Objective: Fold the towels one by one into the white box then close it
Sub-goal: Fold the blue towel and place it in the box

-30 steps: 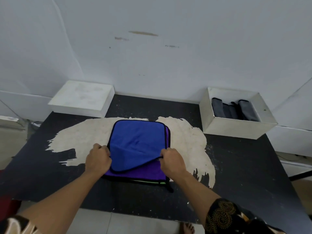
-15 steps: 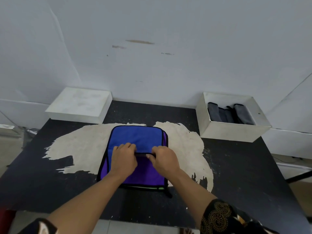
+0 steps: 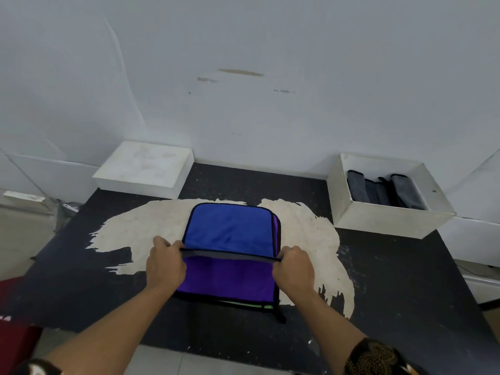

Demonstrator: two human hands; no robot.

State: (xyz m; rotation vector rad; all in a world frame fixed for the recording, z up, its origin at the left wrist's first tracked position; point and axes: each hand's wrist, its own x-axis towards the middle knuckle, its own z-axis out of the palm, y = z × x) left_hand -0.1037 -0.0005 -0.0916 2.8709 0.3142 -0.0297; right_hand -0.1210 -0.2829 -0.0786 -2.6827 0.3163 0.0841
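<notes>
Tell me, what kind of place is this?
Probably a plain workroom, not a cosy home: a worn black table against a bare, scuffed white wall, with a blue towel half folded and a white box holding dark folded towels.

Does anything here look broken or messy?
Yes. The black table has a big pale patch in the middle, where its dark surface looks scraped off. The wall has brown scuffs. The blue towel sits slightly off the purple towel, which peeks out on the right.
</notes>
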